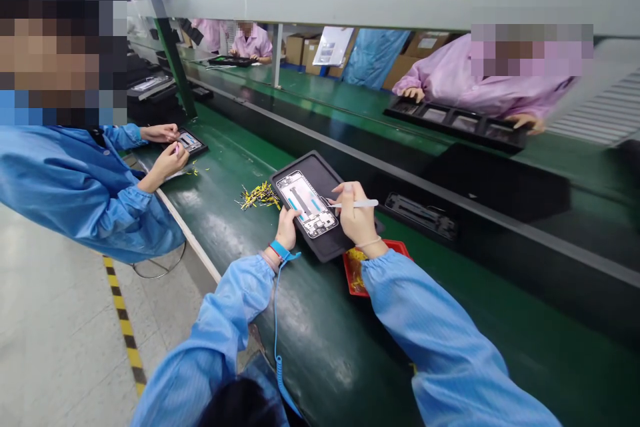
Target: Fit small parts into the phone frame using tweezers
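On the green bench (pixel 310 340), the left hand (pixel 287 228) steadies the open phone chassis (pixel 307 203) in its black tray (pixel 325 247); the right hand (pixel 356 217) has its fingers closed round a white stylus-like tool (pixel 357 203), apparently mid-peel. Next calls for fine tip placement.

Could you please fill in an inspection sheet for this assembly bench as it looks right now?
Surface: green bench, glossy.
Job's things: open phone frame lying in a black tray.
Clutter: yellow scraps left of the tray; red dish under the right wrist.
Grippers: left hand steadies the frame's near end; right hand holds a white stylus.
Cables: blue coiled wrist-strap lead.
Surroundings: co-worker's hands at left; pink-coated people across the line.
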A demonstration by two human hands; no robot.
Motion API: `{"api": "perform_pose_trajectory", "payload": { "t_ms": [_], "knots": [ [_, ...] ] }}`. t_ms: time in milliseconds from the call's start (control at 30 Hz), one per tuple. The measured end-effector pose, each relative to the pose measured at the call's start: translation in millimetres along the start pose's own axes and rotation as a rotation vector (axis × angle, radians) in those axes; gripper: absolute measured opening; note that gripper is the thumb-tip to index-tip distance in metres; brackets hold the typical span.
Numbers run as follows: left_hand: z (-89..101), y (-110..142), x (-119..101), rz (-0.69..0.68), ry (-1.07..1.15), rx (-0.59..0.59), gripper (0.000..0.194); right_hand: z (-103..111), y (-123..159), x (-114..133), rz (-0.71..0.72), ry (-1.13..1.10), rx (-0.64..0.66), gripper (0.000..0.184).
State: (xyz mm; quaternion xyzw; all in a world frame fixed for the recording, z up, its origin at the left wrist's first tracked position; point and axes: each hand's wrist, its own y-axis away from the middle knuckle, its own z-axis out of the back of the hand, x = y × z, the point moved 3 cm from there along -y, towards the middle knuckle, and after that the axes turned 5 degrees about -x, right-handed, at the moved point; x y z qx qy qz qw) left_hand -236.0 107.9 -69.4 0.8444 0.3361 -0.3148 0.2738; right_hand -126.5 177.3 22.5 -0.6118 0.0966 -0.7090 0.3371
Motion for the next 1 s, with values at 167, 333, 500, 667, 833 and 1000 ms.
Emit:
{"api": "perform_pose_trajectory", "payload": {
  "t_ms": [167,333,500,667,833,1000],
  "knots": [
    [0.9,-2,0,0.005,0.023,-0.016,0.021,6,1,8,0.014,0.042,-0.023,0.053],
    [3.2,-4,0,0.003,0.028,-0.026,0.019,11,3,9,-0.034,0.042,-0.044,0.045],
    [3.9,-5,0,0.003,0.031,-0.026,0.019,12,8,4,-0.06,0.007,-0.099,0.036],
    [4.3,-5,0,0.009,0.033,-0.035,0.018,12,11,2,-0.066,-0.015,-0.118,0.027],
    [4.7,-5,-1,0.01,0.036,-0.052,0.016,9,13,3,-0.028,0.029,-0.123,0.021],
    [3.8,-5,-1,0.018,0.04,-0.054,0.016,4,17,2,0.071,0.119,-0.132,0.02]
  ]
}}
